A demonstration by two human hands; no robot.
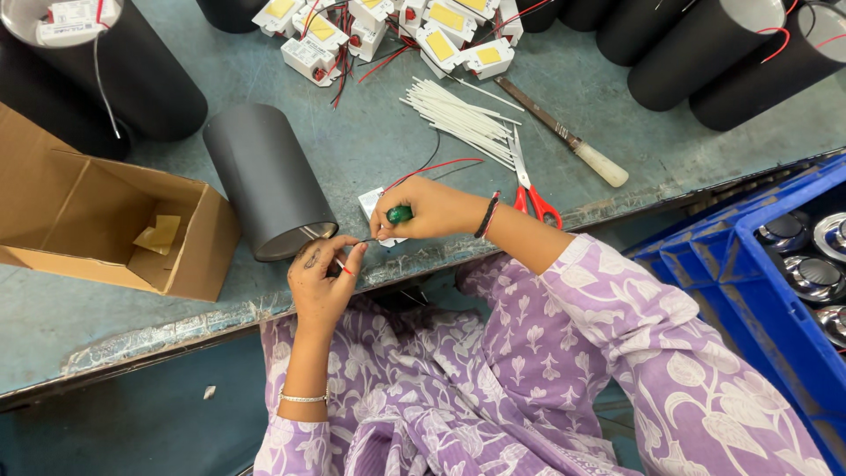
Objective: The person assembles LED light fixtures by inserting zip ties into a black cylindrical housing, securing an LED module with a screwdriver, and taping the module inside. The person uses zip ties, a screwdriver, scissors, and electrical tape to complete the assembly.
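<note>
Right hand closed around a green-handled screwdriver, tip aimed at the wire end. Left hand pinches a thin red wire between its fingers, at the tabletop edge beside the grey cylinder. Risk: tip may slip and jab the pinching fingers; wire may pull free.

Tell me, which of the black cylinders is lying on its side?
The dark cylinder beside the cardboard box, just above the left hand. The others stand upright along the table's far edge.
</note>
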